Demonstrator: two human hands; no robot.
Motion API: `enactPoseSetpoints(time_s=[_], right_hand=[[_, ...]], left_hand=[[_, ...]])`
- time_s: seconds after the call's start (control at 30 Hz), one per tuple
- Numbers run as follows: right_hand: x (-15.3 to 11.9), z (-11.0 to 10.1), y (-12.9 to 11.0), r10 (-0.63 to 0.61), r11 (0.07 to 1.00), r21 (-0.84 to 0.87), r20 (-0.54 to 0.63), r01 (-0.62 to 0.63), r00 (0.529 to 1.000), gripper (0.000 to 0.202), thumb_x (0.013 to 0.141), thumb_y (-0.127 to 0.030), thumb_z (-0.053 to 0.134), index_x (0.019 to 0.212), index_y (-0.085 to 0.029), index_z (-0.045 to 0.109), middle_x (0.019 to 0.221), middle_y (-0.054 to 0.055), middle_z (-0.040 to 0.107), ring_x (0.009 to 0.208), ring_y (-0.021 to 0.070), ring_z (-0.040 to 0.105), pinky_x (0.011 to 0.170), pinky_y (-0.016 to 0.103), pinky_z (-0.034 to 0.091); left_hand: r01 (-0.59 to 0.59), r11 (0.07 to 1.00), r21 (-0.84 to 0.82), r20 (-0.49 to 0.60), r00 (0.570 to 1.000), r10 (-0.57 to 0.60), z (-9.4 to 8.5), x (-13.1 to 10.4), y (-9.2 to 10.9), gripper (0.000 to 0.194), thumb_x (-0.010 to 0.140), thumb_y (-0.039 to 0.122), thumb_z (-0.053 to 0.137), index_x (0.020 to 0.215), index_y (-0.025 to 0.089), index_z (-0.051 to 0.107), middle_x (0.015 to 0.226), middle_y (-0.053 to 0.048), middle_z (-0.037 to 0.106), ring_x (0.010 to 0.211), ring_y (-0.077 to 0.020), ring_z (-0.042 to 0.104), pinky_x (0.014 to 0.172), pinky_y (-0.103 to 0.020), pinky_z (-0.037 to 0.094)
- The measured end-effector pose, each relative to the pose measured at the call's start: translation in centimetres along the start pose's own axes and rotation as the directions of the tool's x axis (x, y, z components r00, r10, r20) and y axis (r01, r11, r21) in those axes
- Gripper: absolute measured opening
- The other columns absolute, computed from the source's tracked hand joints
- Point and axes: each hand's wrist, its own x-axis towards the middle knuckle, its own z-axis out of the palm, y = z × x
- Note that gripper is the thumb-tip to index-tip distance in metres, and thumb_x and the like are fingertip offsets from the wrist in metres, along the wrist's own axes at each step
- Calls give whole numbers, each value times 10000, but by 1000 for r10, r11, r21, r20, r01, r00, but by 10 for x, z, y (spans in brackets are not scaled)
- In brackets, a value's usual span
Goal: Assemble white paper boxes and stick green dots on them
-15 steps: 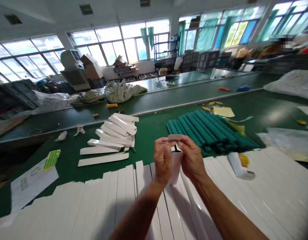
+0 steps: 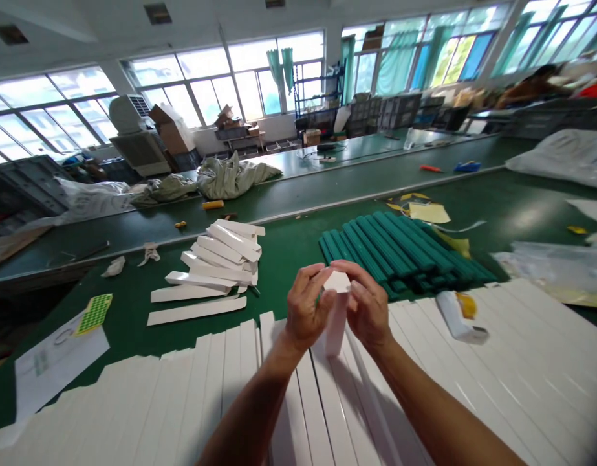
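Between my two hands stands a long, narrow white carton (image 2: 336, 323), tilted so that its top end faces me. The end looks covered by a flap. My left hand (image 2: 305, 307) is closed on its left side, with thumb and fingers near the top edge. On the other side my right hand (image 2: 369, 310) curves around the carton, fingertips at the top. Below lie rows of white cartons (image 2: 182, 401) side by side. Past my hands is a stack of dark green ribbed sticks (image 2: 390, 246); whatever is inside the carton is hidden.
A loose pile of white cartons (image 2: 225, 252) lies to the left. At far left are a paper sheet (image 2: 60, 356) and a green sticker sheet (image 2: 94, 314). A white tape dispenser (image 2: 460, 320) rests on the cartons at right. Behind runs a raised table edge (image 2: 298, 213).
The raised flap at the carton's top, with a dark gap below it, has been folded down over the end. Both hands have shifted slightly left in view.
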Motion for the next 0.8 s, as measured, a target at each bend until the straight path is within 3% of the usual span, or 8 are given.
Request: enactPoseSetpoints(time_s=[0.1,0.2,0.37,0.6,0.8], right_hand=[[-6,-3,4,-43,993,-102,95,53,995,510,831,-380,603,1304,-214,510,1309,109,549,1197,285,529,1005,428,442],[-8,-3,5,-79,938,-321,162,128,984,648,810,-316,639,1398,-196,393,1405,134,478,1264,289,489,1055,444,414],[-7,3,5,-130,776,-597,165,204,978,731,752,-194,659,1412,-197,346,1387,134,509,1235,267,529,1044,438,440],[-8,3,8,-154,728,-635,213,257,965,696,810,-206,601,1438,-189,300,1412,143,484,1255,251,520,1046,428,446],[-6,5,6,-136,725,-639,236,259,962,708,796,-171,595,1439,-190,299,1408,141,488,1245,249,531,1031,415,462]], left_hand=[[-69,996,54,146,987,61,-14,12,-1,346,938,287,499,1236,122,560,1126,-157,619,1078,-219,572,920,-390,515],[-143,986,82,281,953,115,-27,21,-1,378,924,237,518,1275,96,519,1149,-179,612,1094,-226,579,929,-389,524],[-205,971,126,330,931,154,-36,30,-2,333,936,210,486,1250,111,539,1122,-154,623,1063,-202,607,900,-342,548],[-197,969,152,372,919,128,-39,37,2,287,947,228,467,1188,135,593,1073,-115,654,986,-172,641,853,-311,565],[-224,952,207,504,859,92,-48,44,3,309,951,257,461,1213,161,594,1005,-90,649,897,-156,644,794,-295,565]])
